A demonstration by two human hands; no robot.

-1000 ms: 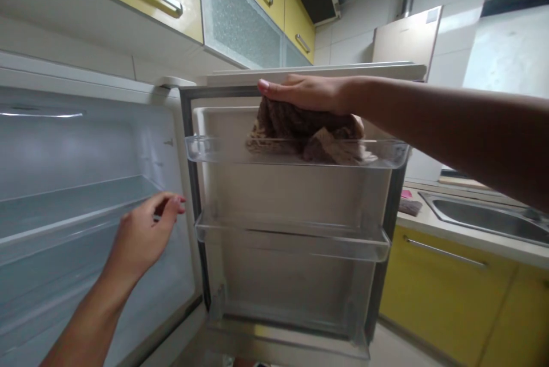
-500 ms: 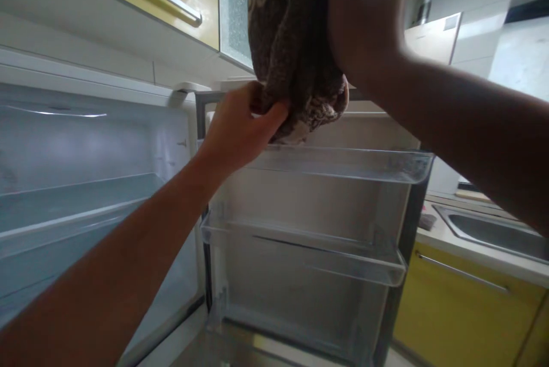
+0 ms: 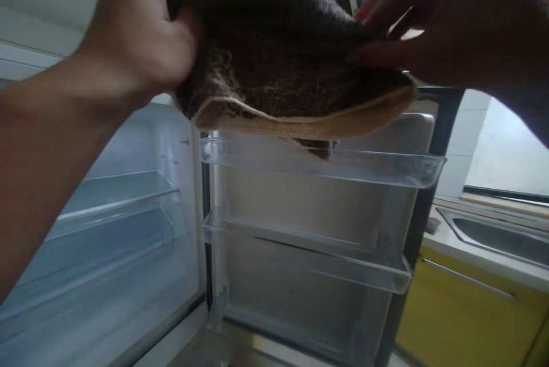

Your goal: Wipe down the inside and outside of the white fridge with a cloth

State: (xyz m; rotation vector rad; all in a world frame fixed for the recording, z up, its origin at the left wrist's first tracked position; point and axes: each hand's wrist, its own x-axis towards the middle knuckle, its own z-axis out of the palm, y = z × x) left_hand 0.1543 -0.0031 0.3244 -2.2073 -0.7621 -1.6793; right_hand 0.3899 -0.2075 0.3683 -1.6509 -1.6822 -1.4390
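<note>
A brown patterned cloth [image 3: 274, 52] with a pale edge is stretched between my two hands, in front of the open fridge door. My left hand [image 3: 146, 30] is closed on its left end, thumb toward me. At the right end, my right hand [image 3: 412, 30] pinches the cloth's upper edge between thumb and fingers. A corner of the cloth hangs down by the top door shelf [image 3: 377, 168]; I cannot tell whether it touches. The cloth hides the top of the door.
On the left is the lit fridge interior [image 3: 120, 252] with glass shelves. The door carries a clear middle shelf [image 3: 309, 252] and a lower one. To the right stand a steel sink [image 3: 501, 238] and a yellow cabinet [image 3: 463, 304]. A window is behind.
The bunched cloth is now spread out sideways. My left hand has moved up and to the left, and my right hand has turned to grip the cloth's right end.
</note>
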